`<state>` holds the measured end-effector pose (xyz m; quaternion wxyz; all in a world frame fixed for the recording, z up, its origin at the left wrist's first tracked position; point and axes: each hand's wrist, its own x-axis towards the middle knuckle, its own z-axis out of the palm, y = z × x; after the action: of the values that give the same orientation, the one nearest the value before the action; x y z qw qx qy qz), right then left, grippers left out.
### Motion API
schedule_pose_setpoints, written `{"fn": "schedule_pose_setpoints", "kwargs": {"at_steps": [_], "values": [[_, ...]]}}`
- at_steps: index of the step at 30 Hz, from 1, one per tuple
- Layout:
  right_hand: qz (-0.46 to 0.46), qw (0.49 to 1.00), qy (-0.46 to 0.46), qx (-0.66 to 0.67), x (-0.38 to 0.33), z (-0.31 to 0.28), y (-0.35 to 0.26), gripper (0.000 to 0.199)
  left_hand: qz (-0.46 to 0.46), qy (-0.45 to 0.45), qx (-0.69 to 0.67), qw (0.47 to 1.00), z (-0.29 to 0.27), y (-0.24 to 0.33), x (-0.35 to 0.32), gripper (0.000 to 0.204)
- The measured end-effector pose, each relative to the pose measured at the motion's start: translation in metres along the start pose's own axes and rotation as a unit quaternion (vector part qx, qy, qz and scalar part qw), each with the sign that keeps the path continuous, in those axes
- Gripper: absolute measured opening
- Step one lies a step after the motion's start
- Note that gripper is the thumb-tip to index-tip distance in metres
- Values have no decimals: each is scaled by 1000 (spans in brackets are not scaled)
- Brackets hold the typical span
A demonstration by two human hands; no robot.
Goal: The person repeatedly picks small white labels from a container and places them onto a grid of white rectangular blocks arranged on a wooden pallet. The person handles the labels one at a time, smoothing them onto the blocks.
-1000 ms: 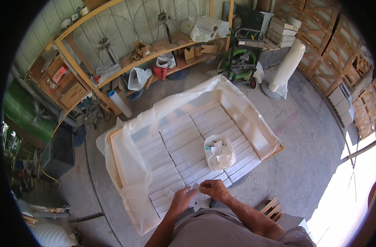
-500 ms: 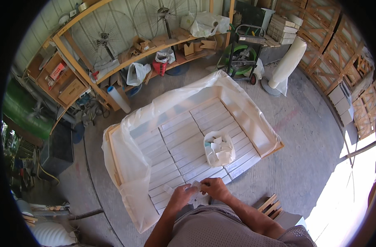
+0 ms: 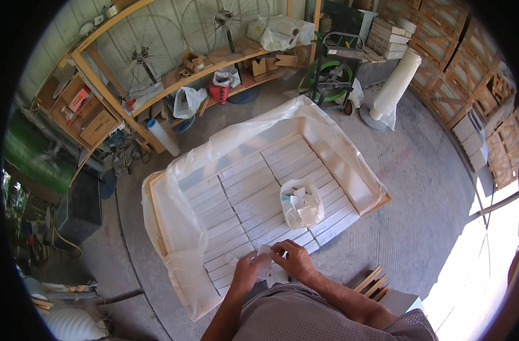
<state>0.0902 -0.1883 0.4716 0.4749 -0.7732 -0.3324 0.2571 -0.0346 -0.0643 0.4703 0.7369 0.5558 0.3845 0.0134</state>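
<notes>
Now clr plastic [image 3: 264, 250] sits btwn L hand [image 3: 247, 270] gripping it & R hand [image 3: 294, 260] pinched at its edge.

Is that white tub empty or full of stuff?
Full, or nearly: the white tub is heaped with pale flat pieces up to about its rim. What they are, I cannot tell.

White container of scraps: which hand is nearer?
Right. The right hand is just below the white container in the picture; the left hand is farther away, lower and to its left.
</notes>
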Motion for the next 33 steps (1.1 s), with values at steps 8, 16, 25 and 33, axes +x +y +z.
{"fn": "schedule_pose_setpoints", "kwargs": {"at_steps": [8, 16, 25, 33], "values": [[123, 984, -66, 111, -2, -10, 13, 27, 50, -8, 143, 988, 3, -12, -1, 27], [240, 952, -29, 186, 1, -31, 25, 29, -77, -87, -231, 966, 6, -19, 19, 35], [159, 983, -35, 86, -3, -22, 59, 32, -58, -54, -93, 992, 45, -30, 45, 23], [296, 874, 259, 283, 4, -35, 147, 22, -111, 8, -109, 988, 55, -64, 102, 19]]}}
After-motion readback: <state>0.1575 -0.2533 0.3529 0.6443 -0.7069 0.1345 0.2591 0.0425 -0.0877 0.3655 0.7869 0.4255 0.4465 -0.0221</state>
